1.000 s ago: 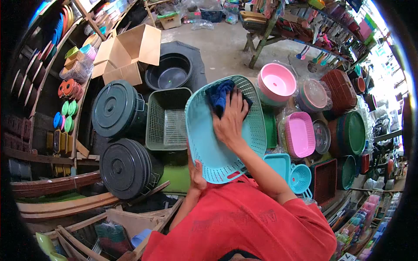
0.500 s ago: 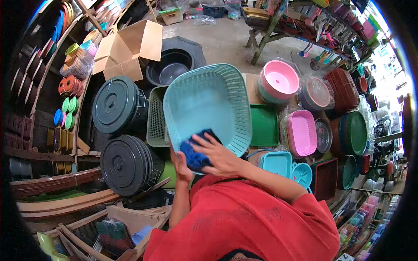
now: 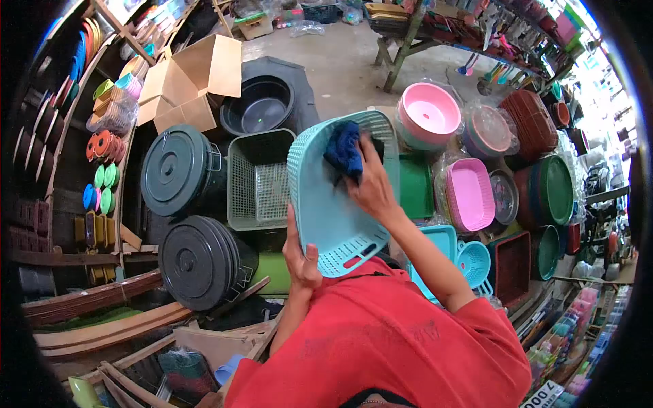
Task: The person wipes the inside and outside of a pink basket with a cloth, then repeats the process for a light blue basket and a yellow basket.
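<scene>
A light-blue plastic basket (image 3: pixel 326 204) with slotted walls is held tilted in front of my red shirt. My left hand (image 3: pixel 301 265) grips its near left wall, fingers on the outside and thumb toward the rim. Bunched in my right hand (image 3: pixel 372 180) is a dark blue cloth (image 3: pixel 344 151), pressed near the far inner wall of the basket; the fingertips are slightly blurred. Just beyond the basket's left side stands a grey-green mesh basket (image 3: pixel 262 183).
Lidded dark bins (image 3: pixel 197 262) stand at left, below an open cardboard box (image 3: pixel 194 81) and a black tub (image 3: pixel 258 105). To the right are a pink basin (image 3: pixel 430 109), a pink basket (image 3: pixel 471 195), a green tray (image 3: pixel 416 187) and a blue colander (image 3: pixel 474 264).
My right hand and the cloth have moved from the basket's near-left edge up to its far inner side. The basket has turned and shifted right, and my left hand now grips its wall.
</scene>
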Motion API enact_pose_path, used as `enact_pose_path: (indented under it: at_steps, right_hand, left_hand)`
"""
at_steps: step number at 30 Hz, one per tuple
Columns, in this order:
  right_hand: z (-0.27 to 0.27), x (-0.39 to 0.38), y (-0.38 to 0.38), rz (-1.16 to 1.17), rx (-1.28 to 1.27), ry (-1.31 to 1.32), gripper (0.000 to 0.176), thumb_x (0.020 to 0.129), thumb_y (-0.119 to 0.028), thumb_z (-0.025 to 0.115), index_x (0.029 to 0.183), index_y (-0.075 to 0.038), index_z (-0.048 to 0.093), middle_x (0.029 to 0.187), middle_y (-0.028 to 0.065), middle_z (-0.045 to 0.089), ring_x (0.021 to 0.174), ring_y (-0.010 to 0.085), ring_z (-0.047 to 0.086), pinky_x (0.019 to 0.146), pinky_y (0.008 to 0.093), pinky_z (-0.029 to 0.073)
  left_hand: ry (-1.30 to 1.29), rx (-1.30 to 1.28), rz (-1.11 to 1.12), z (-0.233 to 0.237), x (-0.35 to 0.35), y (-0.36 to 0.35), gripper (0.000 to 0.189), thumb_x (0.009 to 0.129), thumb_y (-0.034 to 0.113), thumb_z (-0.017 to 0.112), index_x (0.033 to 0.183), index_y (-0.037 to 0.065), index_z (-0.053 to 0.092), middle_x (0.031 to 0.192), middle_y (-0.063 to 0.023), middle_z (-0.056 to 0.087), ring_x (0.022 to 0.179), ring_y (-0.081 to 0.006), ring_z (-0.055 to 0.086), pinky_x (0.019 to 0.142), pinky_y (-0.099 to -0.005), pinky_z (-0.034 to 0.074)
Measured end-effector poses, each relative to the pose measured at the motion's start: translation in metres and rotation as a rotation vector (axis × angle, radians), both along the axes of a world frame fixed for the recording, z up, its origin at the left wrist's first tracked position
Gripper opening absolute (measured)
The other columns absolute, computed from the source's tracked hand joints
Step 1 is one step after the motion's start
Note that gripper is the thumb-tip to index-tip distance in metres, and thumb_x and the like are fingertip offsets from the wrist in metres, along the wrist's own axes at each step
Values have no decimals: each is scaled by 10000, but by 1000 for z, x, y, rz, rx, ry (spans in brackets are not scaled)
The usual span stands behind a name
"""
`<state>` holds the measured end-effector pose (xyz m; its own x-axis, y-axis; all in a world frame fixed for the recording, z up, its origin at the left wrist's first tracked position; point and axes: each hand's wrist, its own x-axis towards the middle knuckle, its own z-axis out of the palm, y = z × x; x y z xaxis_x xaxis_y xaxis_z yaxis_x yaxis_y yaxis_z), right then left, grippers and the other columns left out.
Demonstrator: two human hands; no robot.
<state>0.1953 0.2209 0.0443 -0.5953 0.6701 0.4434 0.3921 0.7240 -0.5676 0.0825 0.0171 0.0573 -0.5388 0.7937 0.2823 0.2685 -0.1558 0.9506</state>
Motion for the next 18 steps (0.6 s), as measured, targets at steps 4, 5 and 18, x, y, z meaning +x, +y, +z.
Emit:
enact_pose_path:
  at_steps: [4,5,18]
  right_hand:
    - [-8,4,-52,52,-145,90,600,839,-22,720,1397,61,513,1469,356,433,1308,564,485,1138,522,423]
    - [-14,4,-70,39,-287,65,548,861,-50,723,1364,61,536,1395,351,485,1265,556,513,1110,539,433]
    - [-8,-1,-112,91,-1357,311,504,1057,-479,510,1111,3,646,934,51,630,879,152,525,777,350,469]
  left_hand:
    - [-38,125,152,0,6,-2,1016,1023,699,481,1657,-43,197,1567,-253,478,1389,-326,524,1145,-443,418]
    - [-37,122,160,-1,5,-2,1016,1023,699,481,1657,-43,197,1567,-253,478,1389,-326,524,1145,-443,418]
    - [186,-114,165,-32,12,18,776,1053,509,474,1604,-25,362,1490,-313,522,1305,-507,564,1100,-484,453]
